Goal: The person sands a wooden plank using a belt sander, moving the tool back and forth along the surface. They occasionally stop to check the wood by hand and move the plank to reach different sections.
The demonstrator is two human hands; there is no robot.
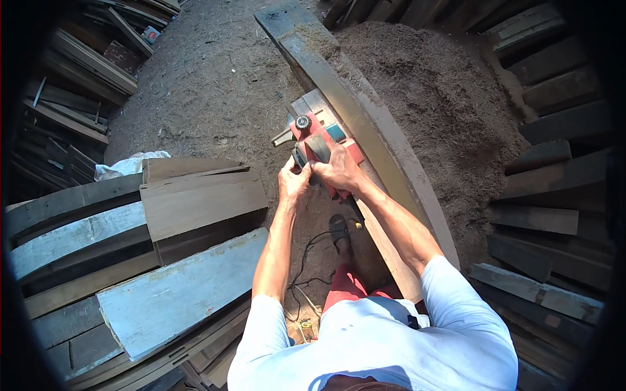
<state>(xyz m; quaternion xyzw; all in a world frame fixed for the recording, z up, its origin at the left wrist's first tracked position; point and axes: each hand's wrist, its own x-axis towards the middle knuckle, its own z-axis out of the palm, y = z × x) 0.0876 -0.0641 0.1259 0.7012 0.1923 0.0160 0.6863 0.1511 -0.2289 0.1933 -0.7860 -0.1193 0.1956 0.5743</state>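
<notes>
The fingers of the right hand [339,169] grasp the red power planer [319,147] by its upper part, at the centre of the frame. The fingers of the left hand [294,179] are bent against the tool's dark near-left side; whether they grip it or only press there, I cannot tell. The planer sits over a pale board [394,260], which runs from just above the centre toward the lower right, beside a thick beam [373,133].

The left fingertips look like the likeliest trouble: being so close to the tool's body, they could be nipped by moving parts if the motor were live, and its state does not show. A black cable [309,246] curls over the ground near a sandalled foot [340,229] below centre; a step could snag it and jerk the tool sideways, gouging the board. An uneven two-handed hold might also tip the planer off the board's narrow face. Shavings [424,91] heaped at upper right could make footing slippery.
</notes>
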